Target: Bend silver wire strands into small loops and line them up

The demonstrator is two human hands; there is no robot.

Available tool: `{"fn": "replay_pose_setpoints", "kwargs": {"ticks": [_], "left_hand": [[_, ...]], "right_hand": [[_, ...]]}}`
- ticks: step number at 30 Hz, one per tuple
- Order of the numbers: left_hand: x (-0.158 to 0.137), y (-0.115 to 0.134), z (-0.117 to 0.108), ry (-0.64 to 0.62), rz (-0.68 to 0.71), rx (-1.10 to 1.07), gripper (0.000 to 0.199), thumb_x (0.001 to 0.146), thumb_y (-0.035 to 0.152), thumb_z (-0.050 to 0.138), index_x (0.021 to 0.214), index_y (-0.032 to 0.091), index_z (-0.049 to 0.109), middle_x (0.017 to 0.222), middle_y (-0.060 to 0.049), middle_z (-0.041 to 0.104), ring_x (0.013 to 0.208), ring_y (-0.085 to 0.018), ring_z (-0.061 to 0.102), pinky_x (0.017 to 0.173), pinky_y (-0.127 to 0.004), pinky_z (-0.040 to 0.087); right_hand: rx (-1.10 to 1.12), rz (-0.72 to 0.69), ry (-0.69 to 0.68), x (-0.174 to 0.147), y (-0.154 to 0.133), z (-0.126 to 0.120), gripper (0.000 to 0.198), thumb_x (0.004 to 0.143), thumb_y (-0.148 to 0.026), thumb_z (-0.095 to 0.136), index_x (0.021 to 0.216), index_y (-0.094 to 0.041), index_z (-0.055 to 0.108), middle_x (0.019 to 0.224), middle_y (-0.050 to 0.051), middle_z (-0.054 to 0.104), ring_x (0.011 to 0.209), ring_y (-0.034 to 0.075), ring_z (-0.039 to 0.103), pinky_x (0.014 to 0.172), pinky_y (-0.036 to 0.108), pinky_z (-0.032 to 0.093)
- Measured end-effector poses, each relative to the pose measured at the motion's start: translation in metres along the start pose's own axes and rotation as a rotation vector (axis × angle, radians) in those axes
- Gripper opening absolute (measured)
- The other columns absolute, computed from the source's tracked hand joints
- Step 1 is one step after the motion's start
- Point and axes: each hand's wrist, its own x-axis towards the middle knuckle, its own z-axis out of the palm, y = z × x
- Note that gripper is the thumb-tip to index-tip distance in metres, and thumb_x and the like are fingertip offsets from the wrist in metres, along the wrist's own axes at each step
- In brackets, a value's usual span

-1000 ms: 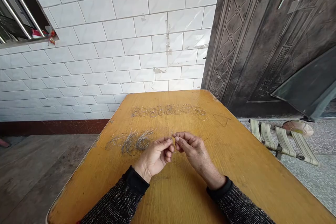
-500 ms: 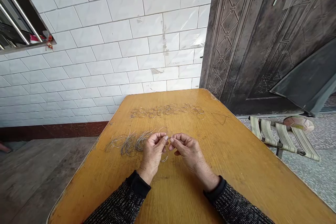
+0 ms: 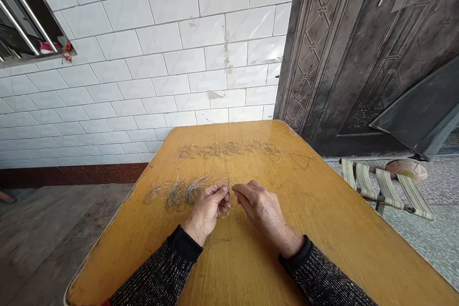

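Note:
Between the thumb and fingers of my left hand [image 3: 210, 205] is a thin wire [image 3: 223, 179], bent in a loop that shows above and below the hand. My right hand [image 3: 261, 208] is pinched close beside it, its back turned up; its fingertips seem to be on the wire's end, though that part is too fine to make out. Left of my left hand lies a heap of loose grey wire pieces [image 3: 175, 196]. Farther back on the table, a row of linked wire rings [image 3: 229, 149] stretches from left to right.
The wooden table [image 3: 322, 239] has rounded corners and reaches to a white tiled wall [image 3: 186, 64]. A bent wire piece [image 3: 301, 160] lies at its right side. A strapped folding stool [image 3: 387, 189] stands right of the table, before a dark metal door [image 3: 344, 81].
My right hand has rolled over so that its back faces up more, fingertips still near the left hand's. The left hand has shifted slightly; the view has moved a little.

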Motion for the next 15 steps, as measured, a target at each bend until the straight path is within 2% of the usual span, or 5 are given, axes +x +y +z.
{"fn": "replay_pose_setpoints", "kwargs": {"ticks": [4,6,11,15], "left_hand": [[0.0,0.0012,-0.0034,-0.045,-0.138,-0.047,0.019,0.06,0.024,0.071,0.062,0.014,0.056,0.052,0.003,0.053,0.043,-0.006,0.05,0.044,-0.017,0.033],[-0.0001,0.001,-0.0043,-0.062,-0.158,-0.039,0.019,0.06,0.024,0.072,0.062,0.013,0.056,0.052,0.003,0.054,0.044,-0.007,0.051,0.044,-0.018,0.033],[-0.0002,0.0004,-0.0052,-0.095,-0.097,0.054,0.023,0.057,0.029,0.074,0.06,0.012,0.057,0.054,0.001,0.056,0.045,-0.008,0.053,0.044,-0.019,0.032],[-0.001,0.0004,-0.0033,-0.051,-0.05,0.111,0.025,0.057,0.032,0.073,0.059,0.013,0.057,0.053,0.001,0.056,0.045,-0.007,0.052,0.045,-0.018,0.033]], "right_hand": [[-0.154,-0.074,-0.033,0.0005,0.0019,-0.0014,0.026,0.086,-0.018,0.041,0.067,-0.02,0.058,0.061,0.003,0.062,0.063,0.015,0.052,0.046,0.024,0.019],[-0.183,-0.096,-0.049,0.0004,0.0032,-0.0005,0.026,0.086,-0.017,0.042,0.065,-0.019,0.057,0.061,0.003,0.062,0.063,0.015,0.052,0.046,0.024,0.018],[-0.209,-0.084,-0.117,0.0009,0.0036,-0.0024,0.023,0.085,-0.017,0.045,0.066,-0.019,0.057,0.061,0.002,0.063,0.062,0.014,0.051,0.046,0.025,0.017],[-0.242,-0.081,-0.141,0.0013,0.0031,-0.0046,0.019,0.084,-0.016,0.047,0.068,-0.02,0.058,0.062,0.002,0.063,0.062,0.014,0.05,0.046,0.025,0.017]]}}
